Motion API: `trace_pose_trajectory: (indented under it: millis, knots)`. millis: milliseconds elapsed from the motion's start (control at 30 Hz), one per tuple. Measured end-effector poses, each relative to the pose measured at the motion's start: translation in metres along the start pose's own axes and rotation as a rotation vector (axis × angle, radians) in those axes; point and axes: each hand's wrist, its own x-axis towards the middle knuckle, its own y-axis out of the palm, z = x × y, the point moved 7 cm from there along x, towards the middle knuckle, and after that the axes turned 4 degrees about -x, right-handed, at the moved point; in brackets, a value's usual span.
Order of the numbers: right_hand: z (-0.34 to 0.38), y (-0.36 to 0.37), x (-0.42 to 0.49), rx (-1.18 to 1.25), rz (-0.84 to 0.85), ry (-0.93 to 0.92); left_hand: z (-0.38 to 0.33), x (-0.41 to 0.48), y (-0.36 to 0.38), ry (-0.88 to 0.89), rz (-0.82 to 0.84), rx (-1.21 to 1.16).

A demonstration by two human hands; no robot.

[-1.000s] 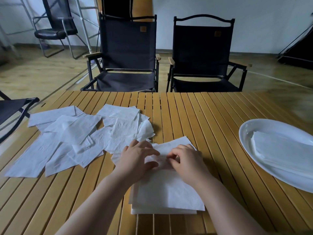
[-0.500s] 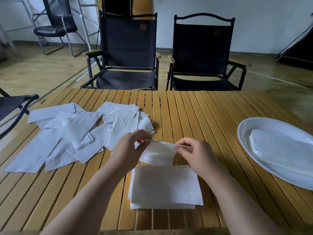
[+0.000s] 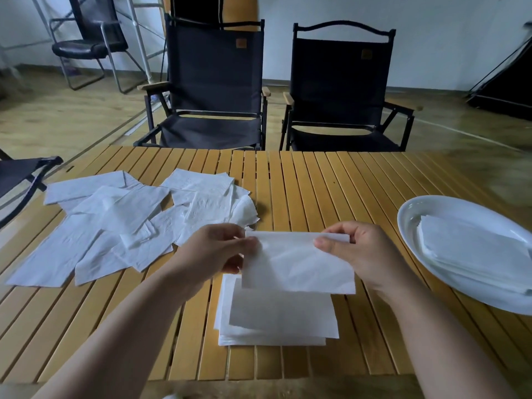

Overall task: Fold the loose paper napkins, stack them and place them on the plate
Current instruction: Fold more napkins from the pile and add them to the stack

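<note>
White paper napkin (image 3: 296, 263) hangs between two hands, just above the wooden worktop (image 3: 331, 182). The left hand (image 3: 213, 251) pinches its top left corner in a tight grip. The right hand (image 3: 362, 254) pinches its top right corner the same way. Under it, on the near side, lies a stack of folded napkins (image 3: 276, 321). Loose napkins (image 3: 115, 223) lie spread on the left. On the right sits a white plate (image 3: 408, 220) with more folded napkins (image 3: 472, 249) on it.
</note>
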Motion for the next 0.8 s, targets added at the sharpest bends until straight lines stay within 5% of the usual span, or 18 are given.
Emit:
trace_pose_trajectory:
  millis: [233, 800]
  knots:
    - [-0.022, 0.025, -0.009, -0.285, 0.327, 0.185, 0.021, -0.011, 0.001, -0.214, 0.038, 0.228]
    - [-0.032, 0.025, -0.015, -0.503, 0.329, 0.349, 0.028, -0.002, 0.001, -0.065, 0.079, 0.699]
